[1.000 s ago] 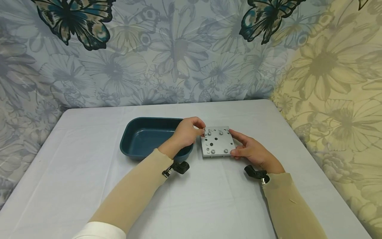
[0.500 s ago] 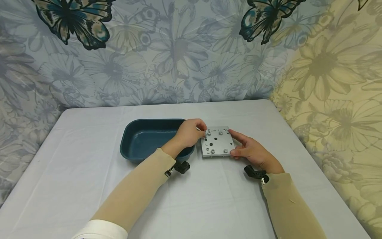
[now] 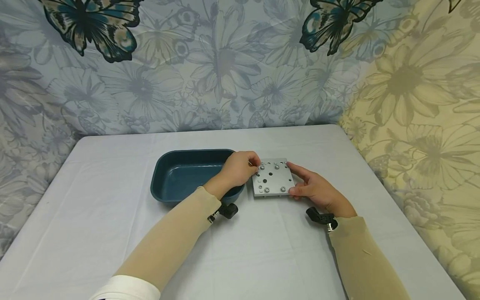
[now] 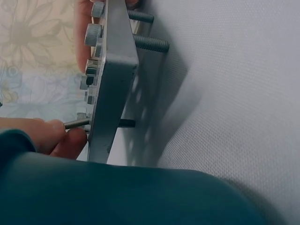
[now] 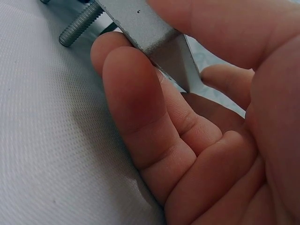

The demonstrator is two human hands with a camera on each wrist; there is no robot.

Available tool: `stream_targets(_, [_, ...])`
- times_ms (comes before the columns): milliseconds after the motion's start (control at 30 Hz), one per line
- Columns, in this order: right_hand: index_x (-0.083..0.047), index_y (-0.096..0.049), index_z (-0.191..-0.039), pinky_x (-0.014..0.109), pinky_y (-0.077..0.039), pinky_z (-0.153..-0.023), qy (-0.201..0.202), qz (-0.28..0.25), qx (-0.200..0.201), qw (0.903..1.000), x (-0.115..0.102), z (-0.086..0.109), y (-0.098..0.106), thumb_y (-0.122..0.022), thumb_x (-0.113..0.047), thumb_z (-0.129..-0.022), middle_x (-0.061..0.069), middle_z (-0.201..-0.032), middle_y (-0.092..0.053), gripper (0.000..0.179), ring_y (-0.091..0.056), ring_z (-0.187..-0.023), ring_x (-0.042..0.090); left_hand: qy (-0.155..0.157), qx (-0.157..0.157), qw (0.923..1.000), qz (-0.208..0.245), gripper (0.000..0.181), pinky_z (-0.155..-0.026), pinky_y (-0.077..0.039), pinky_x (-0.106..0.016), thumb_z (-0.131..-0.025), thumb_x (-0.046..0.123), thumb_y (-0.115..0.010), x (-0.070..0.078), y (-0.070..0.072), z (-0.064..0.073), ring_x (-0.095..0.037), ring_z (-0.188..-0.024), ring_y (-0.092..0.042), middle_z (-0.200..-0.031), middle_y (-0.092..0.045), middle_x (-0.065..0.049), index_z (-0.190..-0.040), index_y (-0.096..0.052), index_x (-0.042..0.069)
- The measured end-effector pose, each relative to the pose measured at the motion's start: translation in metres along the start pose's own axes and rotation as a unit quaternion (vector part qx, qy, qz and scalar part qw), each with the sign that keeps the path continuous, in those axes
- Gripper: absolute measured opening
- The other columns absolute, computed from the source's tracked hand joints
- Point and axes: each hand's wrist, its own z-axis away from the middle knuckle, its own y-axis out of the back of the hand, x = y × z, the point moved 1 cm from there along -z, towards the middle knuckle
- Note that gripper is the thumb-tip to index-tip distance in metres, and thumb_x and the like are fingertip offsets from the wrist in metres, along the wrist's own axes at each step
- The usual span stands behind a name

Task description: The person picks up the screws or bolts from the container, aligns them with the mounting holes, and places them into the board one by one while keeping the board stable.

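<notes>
A square silver metal plate (image 3: 276, 180) is drilled with holes and carries several socket-head bolts (image 4: 93, 34) on its upper face. Threaded bolt ends (image 4: 152, 43) stick out below, above the white cloth. My right hand (image 3: 318, 191) grips the plate's right side, thumb at the near corner and a finger along the edge; the right wrist view shows more fingers curled beneath the corner. At the plate's left edge, my left hand (image 3: 237, 168) pinches a thin metal rod (image 4: 76, 123) between finger and thumb. The rod's far tip meets the upper face beside the bolt heads.
A dark teal rectangular tub (image 3: 165, 196) stands just left of the plate, with my left wrist crossing over its right end. White cloth (image 3: 262, 250) covers the table, and patterned fabric (image 3: 225, 83) hangs behind it.
My left hand has shifted slightly right and down at the plate's left edge. The tub's right end sits slightly farther right than before. My right hand keeps its grip on the plate.
</notes>
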Motion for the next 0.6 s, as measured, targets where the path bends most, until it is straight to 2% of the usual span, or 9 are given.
stream_targets(400, [-0.019, -0.029, -0.159, 0.025, -0.052, -0.069, 0.001, 0.000, 0.000, 1.0000, 0.001, -0.001, 0.000, -0.084, -0.015, -0.083, 0.009, -0.149, -0.038, 0.094, -0.061, -0.071, 0.021, -0.006, -0.018, 0.9998, 0.005, 0.006, -0.074, -0.051, -0.027, -0.096, 0.011, -0.069, -0.003, 0.000, 0.002, -0.012, -0.091, -0.062, -0.099, -0.068, 0.005, -0.097, -0.073, 0.015])
stream_targets(467, [-0.018, -0.029, -0.159, 0.025, -0.052, -0.069, 0.003, 0.000, -0.001, 1.0000, 0.001, -0.001, 0.000, -0.084, -0.015, -0.083, 0.009, -0.150, -0.038, 0.094, -0.061, -0.071, 0.022, 0.006, -0.019, 0.9989, 0.043, 0.007, -0.073, -0.052, -0.026, -0.096, 0.011, -0.069, -0.003, 0.002, 0.002, -0.011, -0.092, -0.062, -0.102, -0.068, 0.005, -0.100, -0.073, 0.014])
stream_targets(533, [-0.018, -0.029, -0.159, 0.026, -0.052, -0.069, 0.005, 0.000, -0.001, 1.0000, 0.001, -0.001, 0.001, -0.084, -0.015, -0.083, 0.009, -0.151, -0.037, 0.094, -0.061, -0.071, 0.022, 0.038, -0.009, 0.9930, 0.112, 0.009, -0.068, -0.051, -0.026, -0.094, 0.012, -0.071, -0.003, 0.009, 0.004, -0.011, -0.087, -0.061, -0.104, -0.067, 0.004, -0.103, -0.074, 0.015])
stream_targets(567, [-0.018, -0.029, -0.159, 0.026, -0.052, -0.069, 0.005, 0.000, -0.002, 1.0000, 0.001, 0.000, 0.001, -0.084, -0.015, -0.083, 0.008, -0.152, -0.036, 0.094, -0.061, -0.071, 0.022, 0.059, 0.001, 0.9855, 0.159, 0.010, -0.064, -0.050, -0.027, -0.094, 0.012, -0.072, -0.004, 0.014, 0.006, -0.013, -0.081, -0.059, -0.105, -0.066, 0.003, -0.103, -0.074, 0.015])
stream_targets(600, [-0.018, -0.029, -0.159, 0.026, -0.052, -0.069, 0.007, 0.000, -0.001, 1.0000, 0.001, 0.000, 0.001, -0.084, -0.015, -0.083, 0.008, -0.152, -0.037, 0.094, -0.061, -0.071, 0.022, 0.081, 0.015, 0.9742, 0.210, 0.011, -0.061, -0.049, -0.028, -0.093, 0.012, -0.073, -0.004, 0.019, 0.007, -0.014, -0.077, -0.058, -0.106, -0.066, 0.002, -0.103, -0.073, 0.014])
